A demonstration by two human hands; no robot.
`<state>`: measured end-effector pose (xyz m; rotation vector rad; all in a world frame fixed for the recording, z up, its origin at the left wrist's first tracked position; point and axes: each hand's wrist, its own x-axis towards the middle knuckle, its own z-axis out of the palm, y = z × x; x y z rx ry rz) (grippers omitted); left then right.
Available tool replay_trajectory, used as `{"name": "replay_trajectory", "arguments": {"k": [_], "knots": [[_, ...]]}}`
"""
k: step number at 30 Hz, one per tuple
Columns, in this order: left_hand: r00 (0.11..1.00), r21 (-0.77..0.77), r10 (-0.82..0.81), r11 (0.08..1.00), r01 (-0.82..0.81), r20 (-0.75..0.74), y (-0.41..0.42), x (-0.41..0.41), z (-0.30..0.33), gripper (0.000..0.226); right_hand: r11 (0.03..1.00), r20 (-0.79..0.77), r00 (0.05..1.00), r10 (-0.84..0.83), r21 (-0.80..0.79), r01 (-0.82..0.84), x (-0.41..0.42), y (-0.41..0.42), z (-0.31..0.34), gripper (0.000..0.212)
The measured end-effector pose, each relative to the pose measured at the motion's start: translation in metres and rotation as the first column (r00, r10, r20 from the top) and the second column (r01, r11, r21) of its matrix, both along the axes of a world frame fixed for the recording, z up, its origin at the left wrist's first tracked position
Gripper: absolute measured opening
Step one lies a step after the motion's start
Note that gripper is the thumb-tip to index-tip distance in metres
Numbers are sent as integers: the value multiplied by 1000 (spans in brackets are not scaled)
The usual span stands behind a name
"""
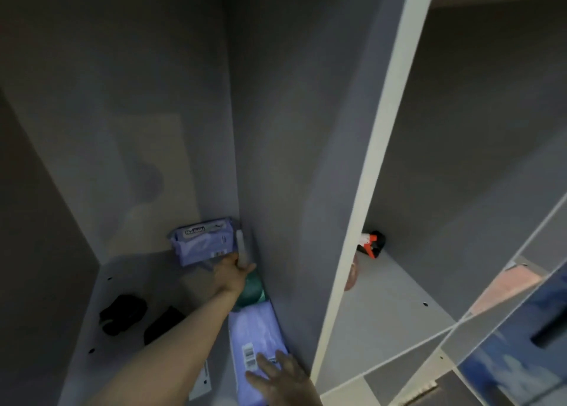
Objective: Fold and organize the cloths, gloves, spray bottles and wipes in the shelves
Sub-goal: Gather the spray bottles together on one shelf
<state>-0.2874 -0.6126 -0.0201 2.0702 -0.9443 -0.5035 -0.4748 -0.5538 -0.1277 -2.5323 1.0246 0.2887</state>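
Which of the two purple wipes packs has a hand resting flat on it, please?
The near wipes pack lying along the divider, under the right hand; the far wipes pack stands against the back wall.

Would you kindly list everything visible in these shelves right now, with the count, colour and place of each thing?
Wipes packs: 2, purple; one at the back of the left compartment, one at the front along the divider.
Spray bottle: 1, green body with a white top, lying between the two packs along the divider.
Gloves: 2 dark bundles, black, left side of the left shelf floor.
Second spray bottle: 1, red, white and black trigger head, back of the right compartment, partly hidden by the divider.
Shelf: white boards, grey in shadow.
Left hand: grips the green bottle's white top.
Right hand: fingers spread on the front pack.
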Motion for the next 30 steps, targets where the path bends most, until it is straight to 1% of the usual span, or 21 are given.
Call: {"name": "replay_trajectory", "arguments": {"k": [1, 2, 3, 4, 5, 6, 7, 8, 9, 10, 12, 13, 14, 16, 17, 20, 22, 23, 26, 28, 30], "knots": [[1000, -4, -6, 1000, 6, -4, 1, -4, 0, 30, 993, 122, 992, -25, -110, 39, -1, 10, 31, 58], [1000, -13, -10, 1000, 9, -12, 1, -7, -2, 29, 989, 105, 994, -20, -147, 35, -8, 21, 65, 65], [1000, -10, -9, 1000, 8, -27, 2, -10, -4, 29, 986, 67, 997, 33, -168, -22, -10, 28, 80, 59], [999, -6, -7, 1000, 7, -34, 4, -11, -5, 28, 969, -132, 977, 166, -162, -186, -9, 31, 85, 48], [999, 2, -3, 1000, 3, -36, 6, -12, -6, 28, 918, -106, 955, 277, -264, -295, -11, 31, 60, 45], [1000, 1, 0, 1000, 0, -27, 7, -12, -6, 29, 936, -66, 961, 269, -216, -277, -10, 33, 58, 50], [1000, 9, 0, 1000, 0, -23, 8, -11, -6, 30, 985, -39, 992, 124, -113, -127, -11, 31, 66, 64], [1000, 22, -6, 1000, 7, -16, 7, -10, -7, 32, 991, -2, 997, 74, -111, -74, -15, 32, 64, 75], [1000, 52, -21, 998, 21, -5, 7, -9, -4, 36, 989, 150, 988, 35, -147, -13, -15, 26, 41, 77], [999, 85, -45, 995, 44, 9, 6, -7, -3, 39, 982, 175, 985, 8, -189, 26, -12, 31, 50, 69], [994, 147, -105, 984, 103, 2, 6, -3, -2, 50, 974, 197, 979, 55, -226, -9, -17, 35, 64, 31], [992, 171, -125, 977, 127, -20, 11, -2, -3, 57, 962, 174, 983, 57, -274, -7, -22, 31, 56, 43], [991, 186, -133, 973, 137, -32, 18, -3, -7, 63, 963, 162, 983, 81, -266, -35, -20, 37, 57, 74], [991, 218, -103, 969, 118, -83, 40, -10, -27, 66, 970, 251, 967, -53, -215, 109, -17, 37, 42, 122], [987, 224, -70, 969, 101, -144, 53, -17, -40, 67, 976, 293, 949, -116, -143, 163, -17, 38, 48, 129], [899, 159, 70, 987, 0, -432, 85, -41, -85, 101, 974, 335, 915, -223, 42, 222, -21, 35, 58, 105], [861, 132, 132, 988, -76, -492, 96, -59, -93, 131, 990, 378, 915, -139, 74, 119, -23, 23, 53, 108], [872, 163, 146, 984, -77, -468, 100, -68, -87, 139, 989, 376, 923, -77, 150, 21, -24, 20, 56, 117], [949, 358, 145, 933, -36, -281, 109, -80, -76, 143, 869, 379, 925, 20, 451, -203, -29, 28, 73, 101], [972, 405, 97, 914, -3, -214, 115, -74, -74, 132, 859, 318, 948, -28, 492, -140, -34, 41, 80, 102], [983, 405, 53, 914, 23, -176, 130, -63, -74, 122, 859, 275, 958, -78, 506, -75, -39, 45, 78, 65]]}}
